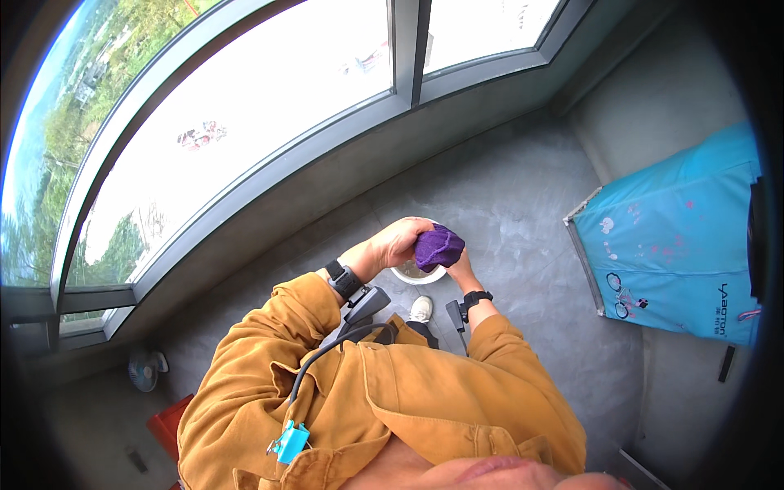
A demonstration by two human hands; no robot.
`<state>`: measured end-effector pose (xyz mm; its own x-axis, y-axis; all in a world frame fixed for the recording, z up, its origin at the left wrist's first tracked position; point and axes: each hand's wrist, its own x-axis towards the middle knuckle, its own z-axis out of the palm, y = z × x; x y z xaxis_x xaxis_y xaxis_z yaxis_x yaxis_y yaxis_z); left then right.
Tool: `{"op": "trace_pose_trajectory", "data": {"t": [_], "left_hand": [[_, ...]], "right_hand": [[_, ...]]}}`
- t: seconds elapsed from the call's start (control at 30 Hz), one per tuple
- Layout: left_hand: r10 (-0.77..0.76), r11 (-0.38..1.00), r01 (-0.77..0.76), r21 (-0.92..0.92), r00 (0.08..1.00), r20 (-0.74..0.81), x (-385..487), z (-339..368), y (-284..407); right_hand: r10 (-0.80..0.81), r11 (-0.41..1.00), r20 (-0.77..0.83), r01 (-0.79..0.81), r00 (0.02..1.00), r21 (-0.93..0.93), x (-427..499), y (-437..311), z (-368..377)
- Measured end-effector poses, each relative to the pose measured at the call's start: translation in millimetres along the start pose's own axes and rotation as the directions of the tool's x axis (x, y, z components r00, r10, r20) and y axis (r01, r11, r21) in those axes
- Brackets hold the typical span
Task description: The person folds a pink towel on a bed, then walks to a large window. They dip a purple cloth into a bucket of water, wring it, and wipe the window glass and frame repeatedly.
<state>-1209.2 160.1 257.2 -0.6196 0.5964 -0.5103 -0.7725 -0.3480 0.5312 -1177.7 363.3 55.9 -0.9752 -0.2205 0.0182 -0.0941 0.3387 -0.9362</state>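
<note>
A bunched purple cloth [439, 247] is held in both hands above a round white bucket or basin [420, 282]. My left hand [404, 240] grips it from the left, thumb along its upper side. On the right, my right hand [460, 268] holds its lower right part, with most of the fingers hidden behind the cloth. What looks like murky water [409, 268] shows inside the container below. The cloth and hands hide much of the container. Each wrist wears a black strap with a grey device attached.
Large framed windows [275, 98] curve along the far left above a grey wall. A blue fabric cabinet [667, 245] stands at the right. A small fan [146, 371] and a red object [169, 425] are at lower left. A white shoe [421, 309] rests on the grey floor [520, 202].
</note>
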Motion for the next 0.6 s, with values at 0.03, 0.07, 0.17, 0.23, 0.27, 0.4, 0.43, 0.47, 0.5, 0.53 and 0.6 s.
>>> {"op": "trace_pose_trajectory", "data": {"t": [0.03,0.07,0.17,0.23,0.27,0.4,0.43,0.47,0.5,0.53,0.6], "left_hand": [[0.022,1.0,-0.022,0.0,1.0,0.021,-2,3,5],[0.05,0.999,-0.05,-0.001,0.998,0.049,-4,6,10],[0.174,0.96,-0.18,0.215,0.984,0.048,-12,11,23],[0.268,0.874,-0.24,0.422,0.963,-0.007,-17,13,30],[0.226,0.922,-0.177,0.343,0.968,-0.106,-20,14,33],[0.149,0.881,0.001,0.474,0.949,-0.279,-24,13,30],[0.156,0.869,-0.017,0.495,0.957,-0.242,-21,12,29],[0.148,0.859,-0.02,0.511,0.966,-0.212,-18,10,26],[0.119,0.855,-0.003,0.518,0.974,-0.19,-18,7,18],[0.139,0.87,-0.067,0.489,0.984,-0.111,-15,4,11],[0.214,0.909,-0.185,0.373,0.976,-0.037,-6,1,2]], "right_hand": [[-0.008,0.999,-0.018,0.009,1.0,0.041,1,-7,-3],[0.46,0.886,0.009,-0.46,0.888,0.061,-2,-15,-5],[0.662,0.597,0.126,-0.62,0.739,0.509,-3,-44,-18],[0.604,0.558,0.156,-0.554,0.782,0.618,-2,-68,-29],[0.582,0.539,0.187,-0.548,0.791,0.64,1,-80,-35],[0.447,0.545,0.233,-0.47,0.863,0.694,11,-130,-48],[0.4,0.581,0.231,-0.441,0.887,0.684,14,-141,-50],[0.373,0.604,0.237,-0.428,0.897,0.672,17,-150,-51],[0.378,0.608,0.248,-0.442,0.892,0.66,17,-159,-51],[0.347,0.616,0.267,-0.433,0.899,0.658,20,-166,-52],[0.343,0.677,0.256,-0.427,0.904,0.599,22,-177,-55]]}}
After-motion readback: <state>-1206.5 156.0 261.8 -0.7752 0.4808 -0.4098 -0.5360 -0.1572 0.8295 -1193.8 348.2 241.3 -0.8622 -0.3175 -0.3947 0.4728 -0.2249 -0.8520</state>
